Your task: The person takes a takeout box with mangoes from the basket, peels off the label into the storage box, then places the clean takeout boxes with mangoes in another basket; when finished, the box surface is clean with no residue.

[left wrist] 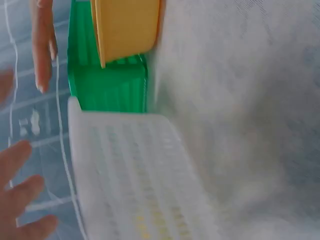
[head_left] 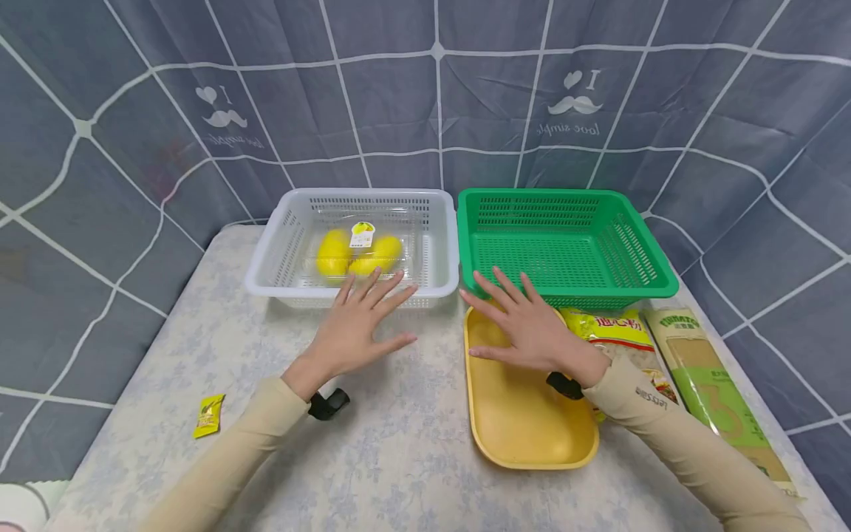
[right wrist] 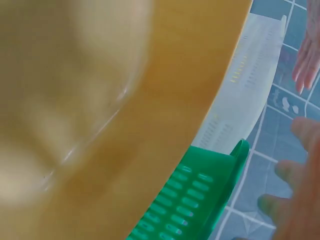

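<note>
My left hand [head_left: 354, 325] is spread palm down in front of the white basket [head_left: 279, 290], holding nothing. Inside that basket lies a clear plastic box [head_left: 408, 235] with yellow fruit [head_left: 334, 253] and a printed label. My right hand [head_left: 528, 329], its fingers also spread, is over the far part of the yellow tray [head_left: 532, 432]. Its fingertips overlap the near rim of the green basket [head_left: 565, 251] in the head view. Both wrist views show extended fingers with nothing between them.
Right of the tray lie a yellow-and-red food packet [head_left: 618, 332] and a long green-and-tan noodle packet [head_left: 721, 391]. A small yellow sachet [head_left: 209, 415] sits at the left of the table [head_left: 392, 473]. Grey checked curtain [head_left: 399, 96] hangs behind and at the sides.
</note>
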The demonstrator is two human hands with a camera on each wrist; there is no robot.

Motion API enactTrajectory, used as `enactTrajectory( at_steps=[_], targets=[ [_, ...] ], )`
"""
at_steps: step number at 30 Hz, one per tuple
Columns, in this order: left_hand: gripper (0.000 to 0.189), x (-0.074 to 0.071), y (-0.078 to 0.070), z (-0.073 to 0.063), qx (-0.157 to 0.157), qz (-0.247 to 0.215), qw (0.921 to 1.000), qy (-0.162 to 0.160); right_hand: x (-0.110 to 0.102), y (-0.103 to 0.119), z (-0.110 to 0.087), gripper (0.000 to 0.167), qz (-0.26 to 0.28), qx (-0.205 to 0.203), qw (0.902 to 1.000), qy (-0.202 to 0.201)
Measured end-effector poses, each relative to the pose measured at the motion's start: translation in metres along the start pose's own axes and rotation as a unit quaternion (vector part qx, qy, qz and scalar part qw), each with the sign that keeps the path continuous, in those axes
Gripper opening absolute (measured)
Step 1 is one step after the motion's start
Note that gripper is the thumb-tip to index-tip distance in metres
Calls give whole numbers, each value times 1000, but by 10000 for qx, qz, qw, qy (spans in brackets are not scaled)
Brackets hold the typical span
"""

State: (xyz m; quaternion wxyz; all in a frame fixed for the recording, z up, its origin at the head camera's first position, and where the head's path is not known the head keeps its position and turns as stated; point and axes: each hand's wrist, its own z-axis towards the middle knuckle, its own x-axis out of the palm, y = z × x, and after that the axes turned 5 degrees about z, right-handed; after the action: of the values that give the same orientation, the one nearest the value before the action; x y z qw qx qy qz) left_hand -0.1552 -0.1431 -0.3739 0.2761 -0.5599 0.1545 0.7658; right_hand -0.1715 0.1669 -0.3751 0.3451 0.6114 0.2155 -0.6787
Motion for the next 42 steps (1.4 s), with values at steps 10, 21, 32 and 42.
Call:
enactTrajectory(
  at_steps=[10,21,32,42],
  targets=[
    [30,-11,68,-17,-2227,-961,9433,-2267,-3,-1,23,52,711,-635,9833,-1549],
    [55,-23,153,-17,-4304,-1977,8743,-1064,-12,2,58,43,1354,-71,9706,-1987],
    [55,-10,167,-24,-4716,-3960,7821,-955,-21,0,120,47,2853,906,9518,-666],
    [55,-7,169,-25,-4804,-4397,7523,-993,-16,-4,180,50,3193,1198,9399,154]
  ],
)
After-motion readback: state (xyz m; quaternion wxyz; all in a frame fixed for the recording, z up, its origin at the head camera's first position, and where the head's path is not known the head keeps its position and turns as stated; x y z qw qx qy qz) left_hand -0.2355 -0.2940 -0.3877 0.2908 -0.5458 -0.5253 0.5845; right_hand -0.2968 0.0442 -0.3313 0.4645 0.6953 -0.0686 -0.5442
